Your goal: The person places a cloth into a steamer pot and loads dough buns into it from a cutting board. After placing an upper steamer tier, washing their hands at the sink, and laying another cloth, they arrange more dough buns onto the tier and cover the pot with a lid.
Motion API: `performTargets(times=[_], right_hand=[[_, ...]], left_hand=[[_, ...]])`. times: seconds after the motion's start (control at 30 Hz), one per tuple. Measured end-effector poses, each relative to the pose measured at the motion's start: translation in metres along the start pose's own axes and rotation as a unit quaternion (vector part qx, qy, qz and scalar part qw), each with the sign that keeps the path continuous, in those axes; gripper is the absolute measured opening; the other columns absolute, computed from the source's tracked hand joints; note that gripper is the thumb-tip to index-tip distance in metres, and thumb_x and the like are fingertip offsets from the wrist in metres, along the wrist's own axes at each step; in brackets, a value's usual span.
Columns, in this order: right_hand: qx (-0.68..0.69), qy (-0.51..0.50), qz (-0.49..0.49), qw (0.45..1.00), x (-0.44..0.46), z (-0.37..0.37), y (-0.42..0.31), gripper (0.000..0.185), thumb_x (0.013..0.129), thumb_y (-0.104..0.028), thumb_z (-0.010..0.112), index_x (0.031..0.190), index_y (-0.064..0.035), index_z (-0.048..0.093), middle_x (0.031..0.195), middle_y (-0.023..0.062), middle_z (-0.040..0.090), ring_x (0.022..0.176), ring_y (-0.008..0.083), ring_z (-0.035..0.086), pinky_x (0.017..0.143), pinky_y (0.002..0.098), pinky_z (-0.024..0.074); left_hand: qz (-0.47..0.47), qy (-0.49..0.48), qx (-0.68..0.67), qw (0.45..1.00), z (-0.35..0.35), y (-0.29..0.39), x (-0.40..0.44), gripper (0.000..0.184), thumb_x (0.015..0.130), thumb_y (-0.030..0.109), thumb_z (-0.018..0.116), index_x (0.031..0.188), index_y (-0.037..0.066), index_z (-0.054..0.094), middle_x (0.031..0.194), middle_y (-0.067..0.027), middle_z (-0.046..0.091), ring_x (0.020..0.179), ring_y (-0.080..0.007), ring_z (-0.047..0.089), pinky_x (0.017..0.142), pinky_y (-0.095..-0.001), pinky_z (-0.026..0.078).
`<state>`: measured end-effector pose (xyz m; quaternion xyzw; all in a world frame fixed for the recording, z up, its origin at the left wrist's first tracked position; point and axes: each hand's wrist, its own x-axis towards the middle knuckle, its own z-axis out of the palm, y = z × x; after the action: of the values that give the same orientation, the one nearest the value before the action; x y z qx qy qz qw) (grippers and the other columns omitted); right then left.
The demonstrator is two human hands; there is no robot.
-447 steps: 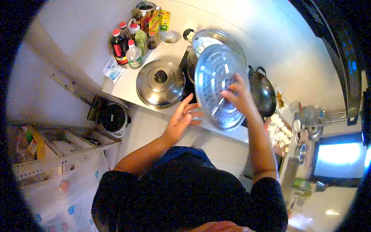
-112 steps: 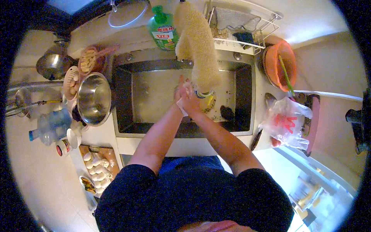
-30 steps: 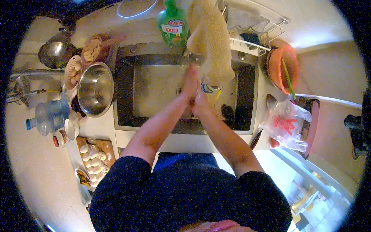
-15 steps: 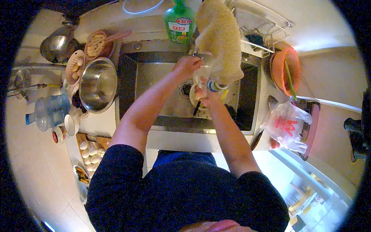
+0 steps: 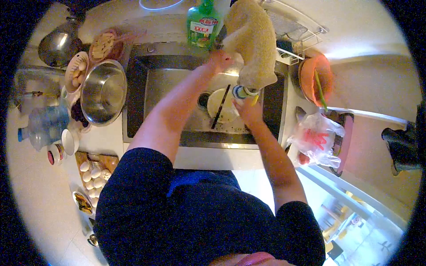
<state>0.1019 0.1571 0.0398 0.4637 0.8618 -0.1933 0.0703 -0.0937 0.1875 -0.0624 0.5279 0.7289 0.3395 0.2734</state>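
My left hand (image 5: pixel 219 61), blurred, is closed at the back of the sink, just left of a hanging beige towel (image 5: pixel 250 44). Its fingertips are partly hidden, and what they grip does not show. My right hand (image 5: pixel 249 111) is closed over the sink, its fingers against a round white piece with blue rings (image 5: pixel 240 92) below the towel's lower end. A small yellow thing (image 5: pixel 255 100) shows beside those fingers. Under both hands, in the metal sink (image 5: pixel 166 88), lies a pale plate (image 5: pixel 227 114) with a long dark stick (image 5: pixel 218 116) across it.
A green detergent bottle (image 5: pixel 202 26) stands behind the sink. To the left are a steel basin (image 5: pixel 104 93), a pink basket (image 5: pixel 76 73) of eggs, a water jug (image 5: pixel 46 126) and a board (image 5: pixel 113 160) with white pieces. An orange basin (image 5: pixel 319 80) and plastic bag (image 5: pixel 317 137) lie right.
The view has shifted, so most things sit farther left. My right hand has drawn off the plate, which shows more fully now, and more of the dark stick is visible.
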Motion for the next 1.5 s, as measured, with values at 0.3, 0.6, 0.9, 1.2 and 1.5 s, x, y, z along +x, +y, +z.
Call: performTargets(times=[0.3,0.6,0.9,1.2,1.5], right_hand=[[0.529,-0.114,-0.139,0.830,-0.041,-0.122,0.042,0.035,0.067,-0.018,0.068,0.096,-0.0070,0.051,0.092,0.0092,0.058,0.084,0.0239,0.059,0.063,0.0275,0.0498],[-0.039,0.013,-0.379,0.924,-0.009,0.100,0.141,0.050,0.070,-0.029,0.065,0.111,-0.0056,0.049,0.102,0.0183,0.056,0.093,0.0327,0.055,0.077,0.0491,0.0444],[0.026,-0.250,-0.335,0.908,-0.037,0.018,0.057,0.047,0.076,-0.035,0.059,0.107,-0.0020,0.049,0.100,0.0166,0.055,0.089,0.0323,0.053,0.077,0.0404,0.0427],[0.232,-0.578,-0.394,0.676,-0.281,0.080,-0.095,0.039,0.080,-0.032,0.056,0.109,-0.0069,0.048,0.092,0.0082,0.057,0.074,0.0188,0.056,0.064,0.0314,0.0478],[0.046,-0.887,-0.241,0.392,-0.650,0.197,-0.132,0.046,0.086,-0.032,0.048,0.121,-0.0036,0.041,0.119,0.0122,0.048,0.106,0.0244,0.049,0.092,0.0400,0.0385]], left_hand=[[-0.177,0.001,-0.601,0.780,0.057,-0.032,-0.182,0.026,0.083,0.023,0.052,0.098,0.002,0.057,0.088,-0.0089,0.061,0.080,-0.0202,0.057,0.074,-0.0372,0.045],[-0.215,0.117,-0.097,0.965,0.025,0.112,-0.356,0.026,0.082,0.021,0.050,0.102,0.007,0.058,0.097,-0.0126,0.061,0.089,-0.0270,0.058,0.076,-0.0360,0.046],[-0.279,0.287,-0.157,0.903,0.062,0.204,-0.494,0.031,0.082,0.026,0.053,0.108,0.010,0.056,0.100,-0.0092,0.060,0.088,-0.0234,0.058,0.080,-0.0333,0.045],[-0.290,0.596,-0.141,0.736,0.116,0.254,-0.664,0.047,0.076,0.016,0.064,0.120,0.012,0.047,0.100,-0.0134,0.057,0.092,-0.0224,0.056,0.079,-0.0330,0.048],[-0.291,0.758,-0.197,0.549,0.207,0.317,-0.958,0.008,0.077,0.005,0.061,0.085,0.003,0.061,0.085,-0.0050,0.062,0.074,-0.0114,0.058,0.068,-0.0249,0.047]])
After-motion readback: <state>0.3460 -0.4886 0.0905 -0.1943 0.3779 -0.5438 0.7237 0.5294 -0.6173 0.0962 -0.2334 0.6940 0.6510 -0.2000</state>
